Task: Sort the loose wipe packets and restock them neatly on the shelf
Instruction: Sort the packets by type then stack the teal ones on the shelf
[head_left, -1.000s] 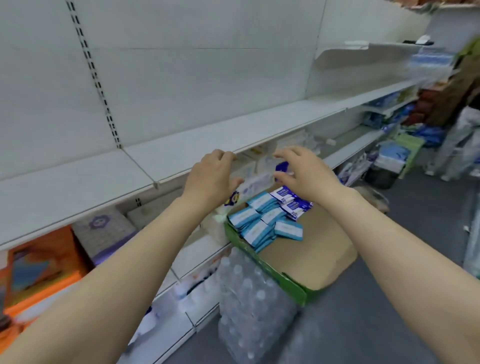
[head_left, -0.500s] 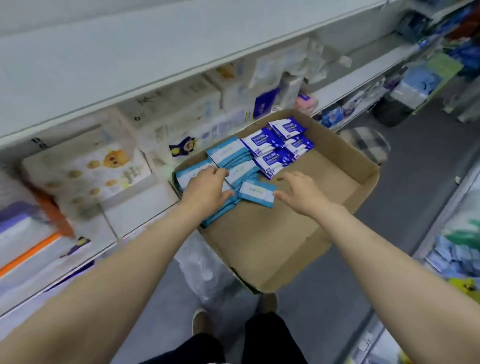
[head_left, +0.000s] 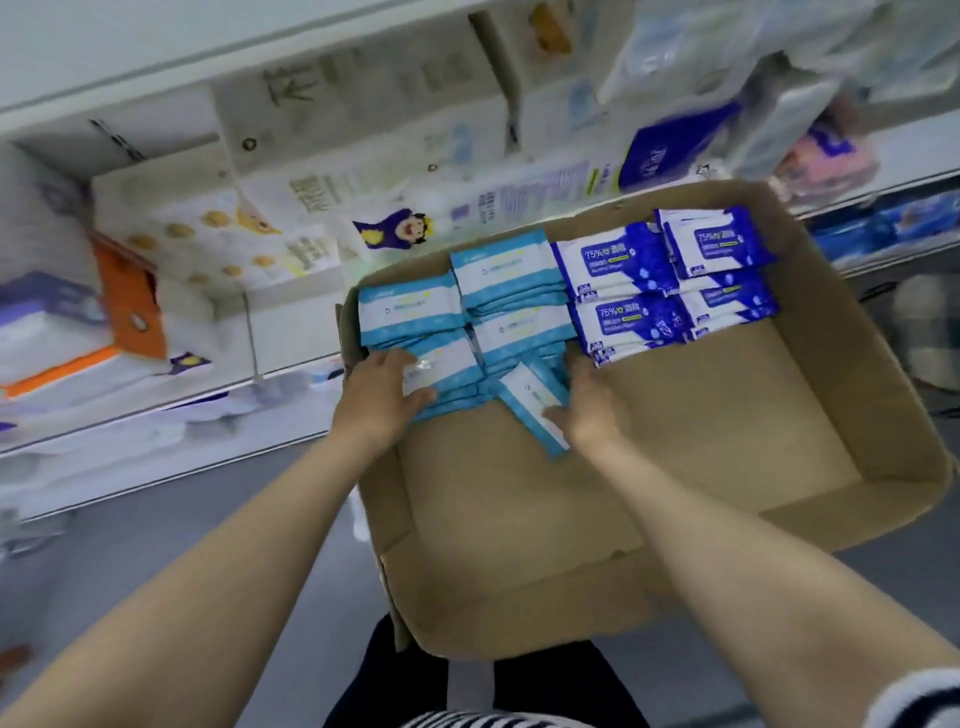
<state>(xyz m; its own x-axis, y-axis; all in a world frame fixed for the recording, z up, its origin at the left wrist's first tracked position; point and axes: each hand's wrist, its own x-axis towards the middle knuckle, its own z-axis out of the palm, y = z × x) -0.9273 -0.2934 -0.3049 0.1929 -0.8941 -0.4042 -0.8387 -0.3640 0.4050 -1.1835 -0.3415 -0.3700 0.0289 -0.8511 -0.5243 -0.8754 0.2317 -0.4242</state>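
Observation:
A shallow cardboard box (head_left: 727, 431) sits in front of me, its far side holding wipe packets. Light blue packets (head_left: 506, 275) lie in stacks at the far left; dark blue packets (head_left: 618, 265) marked 75% lie to their right. My left hand (head_left: 376, 395) rests on the nearest light blue stack, fingers laid over a packet. My right hand (head_left: 587, 400) grips a tilted light blue packet (head_left: 532, 402) at its right edge, thumb under it and fingers behind.
White store shelves (head_left: 171, 415) run along the left and far side, holding tissue packs and boxes (head_left: 218, 234). An orange box (head_left: 132, 306) stands at the left. Grey floor (head_left: 156, 525) lies below the shelf. The box's near half is bare cardboard.
The view has dropped from the shelf to the box. Both hands came down onto the light blue packets; my right hand has taken hold of the loose tilted packet.

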